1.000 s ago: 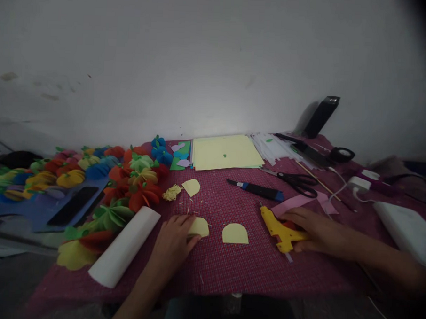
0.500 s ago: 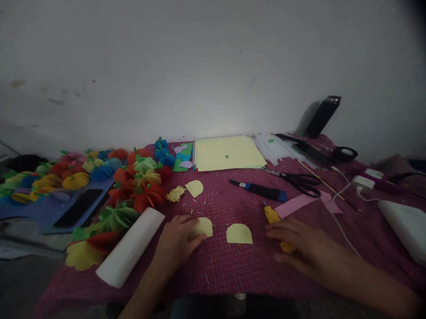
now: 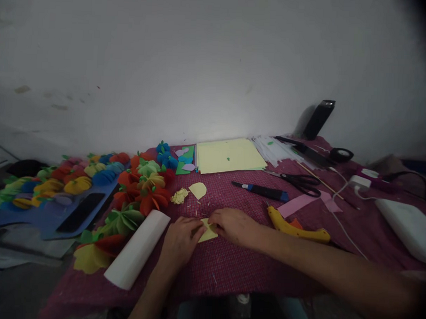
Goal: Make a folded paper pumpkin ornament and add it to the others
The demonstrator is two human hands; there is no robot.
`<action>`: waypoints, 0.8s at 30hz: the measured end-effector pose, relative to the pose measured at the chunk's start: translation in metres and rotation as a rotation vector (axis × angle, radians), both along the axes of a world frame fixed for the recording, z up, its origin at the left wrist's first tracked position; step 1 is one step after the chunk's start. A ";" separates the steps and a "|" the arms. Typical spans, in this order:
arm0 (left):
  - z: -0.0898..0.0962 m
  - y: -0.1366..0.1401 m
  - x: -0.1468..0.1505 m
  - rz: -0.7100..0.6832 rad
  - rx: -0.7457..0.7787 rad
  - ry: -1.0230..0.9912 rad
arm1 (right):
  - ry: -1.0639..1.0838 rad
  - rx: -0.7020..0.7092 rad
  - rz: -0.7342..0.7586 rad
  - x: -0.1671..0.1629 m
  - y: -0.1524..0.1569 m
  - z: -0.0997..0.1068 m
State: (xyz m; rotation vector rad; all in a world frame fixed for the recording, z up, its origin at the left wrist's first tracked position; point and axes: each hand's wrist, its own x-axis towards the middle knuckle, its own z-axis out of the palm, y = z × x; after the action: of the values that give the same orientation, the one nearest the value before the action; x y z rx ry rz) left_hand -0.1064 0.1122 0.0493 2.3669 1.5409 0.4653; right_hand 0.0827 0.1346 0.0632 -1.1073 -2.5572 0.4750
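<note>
In front of me, a pale yellow paper piece (image 3: 207, 231) lies on the checked cloth between my hands. My left hand (image 3: 182, 237) has its fingers and thumb closed on the piece's left edge. From the right, my right hand (image 3: 234, 225) pinches its upper right part, and these fingers partly cover it. Whether one or two layers of paper are there I cannot tell. Just beyond lie another yellow paper cutout (image 3: 198, 190) and a crumpled yellow clump (image 3: 179, 196). A yellow glue gun (image 3: 296, 229) with an orange trigger rests beside my right forearm.
A white roll (image 3: 138, 250) and many colourful paper pumpkins (image 3: 151, 189) stand to the left. Yellow sheets (image 3: 230, 155) are stacked at the back. Rightward lie a utility knife (image 3: 264, 192), black scissors (image 3: 300, 182), a pink strip (image 3: 299, 203), cables and a white box (image 3: 405, 229).
My right hand has left the glue gun and moved left to the yellow paper beside my left hand. The separate arched yellow piece no longer shows in the middle of the cloth.
</note>
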 end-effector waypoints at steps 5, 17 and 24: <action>0.005 -0.005 0.008 0.090 0.159 0.081 | 0.055 0.030 -0.005 -0.008 0.011 0.005; 0.009 -0.021 0.041 0.351 -0.183 -1.084 | 0.893 -0.637 -0.171 0.005 -0.007 0.015; 0.011 -0.029 0.063 0.253 -0.288 -0.890 | 0.748 -0.707 -0.260 0.047 -0.025 0.007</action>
State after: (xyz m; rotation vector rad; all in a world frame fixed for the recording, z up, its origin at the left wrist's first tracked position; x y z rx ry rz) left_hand -0.0434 0.0837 0.0600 1.4164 1.3229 1.0802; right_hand 0.1298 0.1096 0.0705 -1.1375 -1.5866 1.4619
